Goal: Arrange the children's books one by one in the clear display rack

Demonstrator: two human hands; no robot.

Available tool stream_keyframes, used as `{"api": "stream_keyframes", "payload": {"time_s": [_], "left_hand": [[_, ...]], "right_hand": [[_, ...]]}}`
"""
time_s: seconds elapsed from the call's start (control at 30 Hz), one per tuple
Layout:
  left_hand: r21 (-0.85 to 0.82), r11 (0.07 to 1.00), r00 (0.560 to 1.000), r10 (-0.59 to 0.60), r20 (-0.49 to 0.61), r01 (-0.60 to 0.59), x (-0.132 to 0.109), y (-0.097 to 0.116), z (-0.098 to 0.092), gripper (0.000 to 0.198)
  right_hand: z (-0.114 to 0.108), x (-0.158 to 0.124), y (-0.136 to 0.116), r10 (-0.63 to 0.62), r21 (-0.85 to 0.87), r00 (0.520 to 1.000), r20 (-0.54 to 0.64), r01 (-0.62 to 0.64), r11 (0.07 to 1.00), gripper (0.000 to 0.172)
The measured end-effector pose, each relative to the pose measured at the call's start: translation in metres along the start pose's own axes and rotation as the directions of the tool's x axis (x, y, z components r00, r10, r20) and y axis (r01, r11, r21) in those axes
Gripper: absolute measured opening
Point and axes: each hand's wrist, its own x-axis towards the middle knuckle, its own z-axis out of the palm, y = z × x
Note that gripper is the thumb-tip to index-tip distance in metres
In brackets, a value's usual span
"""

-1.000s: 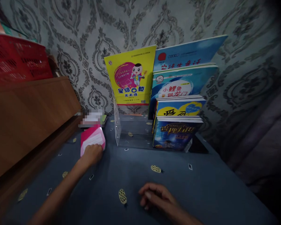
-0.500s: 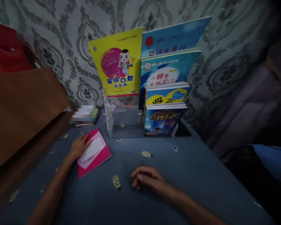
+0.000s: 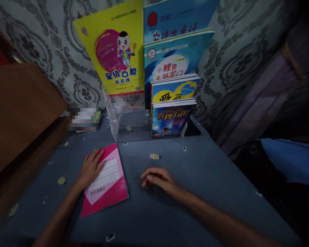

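A pink booklet (image 3: 109, 197) lies on the dark grey-blue tablecloth, its printed cover facing up. My left hand (image 3: 92, 168) rests flat on the booklet's upper left part, fingers stretched out and pressing on the cover. To the right of the booklet, my right hand (image 3: 157, 180) is over the cloth with loosely curled fingers, and nothing shows in it. Behind both hands stands a clear acrylic book rack (image 3: 112, 118). In its left part is a yellow workbook (image 3: 134, 31). Its right part holds tiered books, including a teal book (image 3: 170, 65) and a dark blue book (image 3: 170, 118).
A small stack of booklets (image 3: 86, 120), partly blurred out, lies at the back left beside a brown wooden panel (image 3: 23, 109). Patterned wallpaper (image 3: 79, 85) covers the wall behind the rack. Blue fabric (image 3: 290, 161) hangs past the table's right edge.
My left hand has slid the pink booklet toward me and to the right, over a pineapple print on the cloth. The view has also shifted. My right hand stays loosely curled.
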Motion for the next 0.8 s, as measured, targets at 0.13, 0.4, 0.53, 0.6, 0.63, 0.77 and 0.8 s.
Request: {"api": "stream_keyframes", "payload": {"time_s": [0.13,0.4,0.53,0.6,0.63,0.77,0.8], "left_hand": [[-0.029,0.997,0.997,0.077,0.019,-0.077,-0.003,0.021,-0.003,0.054],[-0.118,0.934,0.937,0.345,0.060,-0.336,0.017,0.077,-0.001,0.056],[-0.223,0.827,0.829,0.548,0.111,-0.516,0.051,0.112,-0.002,0.053],[-0.278,0.731,0.724,0.673,0.148,-0.623,0.070,0.129,-0.005,0.050],[-0.299,0.679,0.669,0.727,0.154,-0.670,0.080,0.137,-0.006,0.050],[-0.202,0.559,0.548,0.829,0.112,-0.804,0.111,0.163,-0.007,0.046],[-0.136,0.551,0.540,0.834,0.112,-0.823,0.117,0.168,-0.007,0.042]], "right_hand": [[-0.002,-0.004,-0.004,-0.121,-0.265,0.986,-0.112,0.088,0.960,0.032],[0.007,-0.006,-0.008,-0.516,-0.704,0.852,0.090,0.421,0.571,0.017],[0.006,-0.007,-0.008,-0.565,-0.776,0.800,0.204,0.484,0.404,0.013],[0.003,-0.009,-0.008,-0.529,-0.809,0.815,0.235,0.466,0.358,0.013],[0.000,-0.010,-0.009,-0.502,-0.825,0.830,0.244,0.450,0.343,0.013],[-0.013,-0.015,-0.010,-0.397,-0.882,0.885,0.245,0.373,0.288,0.013],[-0.016,-0.016,-0.009,-0.380,-0.893,0.894,0.238,0.355,0.276,0.014]]}}
